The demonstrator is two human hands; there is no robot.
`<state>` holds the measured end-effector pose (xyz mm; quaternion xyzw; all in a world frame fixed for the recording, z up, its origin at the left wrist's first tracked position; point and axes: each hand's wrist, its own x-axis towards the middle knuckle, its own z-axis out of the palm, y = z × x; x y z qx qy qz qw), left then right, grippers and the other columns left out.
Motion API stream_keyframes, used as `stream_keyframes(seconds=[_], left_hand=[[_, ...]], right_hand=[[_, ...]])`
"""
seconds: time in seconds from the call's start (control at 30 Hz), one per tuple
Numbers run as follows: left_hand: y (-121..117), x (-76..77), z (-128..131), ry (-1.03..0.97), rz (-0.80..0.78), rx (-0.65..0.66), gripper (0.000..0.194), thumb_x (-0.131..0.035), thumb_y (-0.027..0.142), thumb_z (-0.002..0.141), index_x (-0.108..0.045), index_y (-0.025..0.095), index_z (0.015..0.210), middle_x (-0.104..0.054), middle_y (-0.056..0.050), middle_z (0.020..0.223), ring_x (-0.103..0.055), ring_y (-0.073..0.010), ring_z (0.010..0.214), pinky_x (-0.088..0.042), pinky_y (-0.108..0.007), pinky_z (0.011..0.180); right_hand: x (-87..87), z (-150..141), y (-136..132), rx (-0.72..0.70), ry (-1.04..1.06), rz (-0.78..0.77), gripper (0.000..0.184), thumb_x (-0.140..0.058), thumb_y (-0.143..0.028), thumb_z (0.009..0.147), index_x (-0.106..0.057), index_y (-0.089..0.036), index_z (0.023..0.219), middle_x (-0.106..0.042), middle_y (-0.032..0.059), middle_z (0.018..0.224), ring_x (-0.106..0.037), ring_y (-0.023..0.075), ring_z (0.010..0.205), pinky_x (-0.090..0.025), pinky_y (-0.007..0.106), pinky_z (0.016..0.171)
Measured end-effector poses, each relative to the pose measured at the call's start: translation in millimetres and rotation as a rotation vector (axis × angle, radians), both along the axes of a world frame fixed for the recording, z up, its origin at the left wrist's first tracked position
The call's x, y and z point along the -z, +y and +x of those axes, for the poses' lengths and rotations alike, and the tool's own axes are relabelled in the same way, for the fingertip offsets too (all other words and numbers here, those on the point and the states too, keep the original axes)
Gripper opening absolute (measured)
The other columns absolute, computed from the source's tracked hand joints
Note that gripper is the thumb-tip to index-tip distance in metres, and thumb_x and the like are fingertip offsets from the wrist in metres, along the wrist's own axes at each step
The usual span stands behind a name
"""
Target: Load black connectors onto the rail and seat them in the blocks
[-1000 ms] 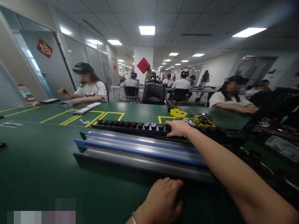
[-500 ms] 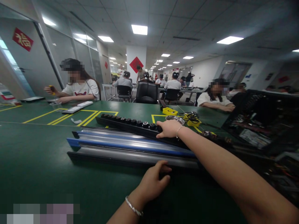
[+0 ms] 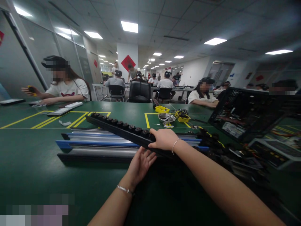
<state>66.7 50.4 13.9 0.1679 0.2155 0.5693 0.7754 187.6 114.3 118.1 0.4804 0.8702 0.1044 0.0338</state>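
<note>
My right hand (image 3: 164, 139) is closed around the near right end of a long black strip (image 3: 117, 128) with a row of dark knob-like pieces along its top. The strip slants across several long rails (image 3: 98, 151) with silvery troughs and blue or black edges, its near end raised. Just under that end, my left hand (image 3: 141, 164) is open with the palm turned up and the fingers spread. Its fingertips are near the strip's underside; whether they touch it I cannot tell. Both hands are over the green table (image 3: 35, 172).
Beyond the strip are a metal bowl (image 3: 166, 118), a yellow bin (image 3: 162, 109) and another yellow bin with black cables (image 3: 182, 114). An open computer case (image 3: 242, 116) and a power supply unit (image 3: 277, 152) lie right. Two people sit across the table.
My right hand has lifted and swung the strip's near end toward me. My left hand has moved from the rails' front edge to beneath the strip, turning palm up. The view has shifted right.
</note>
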Motion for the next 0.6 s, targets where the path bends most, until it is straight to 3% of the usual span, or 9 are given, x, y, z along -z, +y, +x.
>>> stream_keyframes(seconds=[0.13, 0.3, 0.6], left_hand=[[-7.3, -2.8, 0.5, 0.026, 0.001, -0.024, 0.027, -0.043, 0.037, 0.087, -0.048, 0.02, 0.108, -0.063, -0.007, 0.096, -0.064, -0.0175, 0.084, -0.048, -0.035, 0.083], [-24.2, -5.6, -0.2, 0.075, -0.016, -0.031, 0.04, -0.043, 0.042, 0.086, -0.04, 0.023, 0.121, -0.063, -0.007, 0.089, -0.066, -0.0197, 0.078, -0.05, -0.038, 0.078], [-86.6, -9.3, -7.9, 0.086, -0.107, -0.047, 0.048, -0.046, 0.046, 0.084, -0.034, 0.028, 0.127, -0.063, -0.009, 0.092, -0.065, -0.024, 0.083, -0.049, -0.042, 0.078]], right_hand=[[1.2, 1.5, -19.6, 0.018, 0.023, 0.039, 0.056, -0.049, -0.063, 0.071, -0.05, -0.026, 0.112, -0.066, 0.0087, 0.091, -0.063, 0.0267, 0.083, -0.044, 0.034, 0.067], [-0.4, 1.8, -44.1, 0.006, 0.058, 0.063, 0.05, -0.05, -0.059, 0.073, -0.05, -0.025, 0.11, -0.065, 0.0081, 0.091, -0.062, 0.0252, 0.084, -0.044, 0.032, 0.067], [12.8, 2.9, -98.0, -0.065, 0.117, 0.036, 0.047, -0.052, -0.059, 0.072, -0.051, -0.026, 0.105, -0.063, 0.0066, 0.087, -0.061, 0.0234, 0.079, -0.043, 0.032, 0.066]])
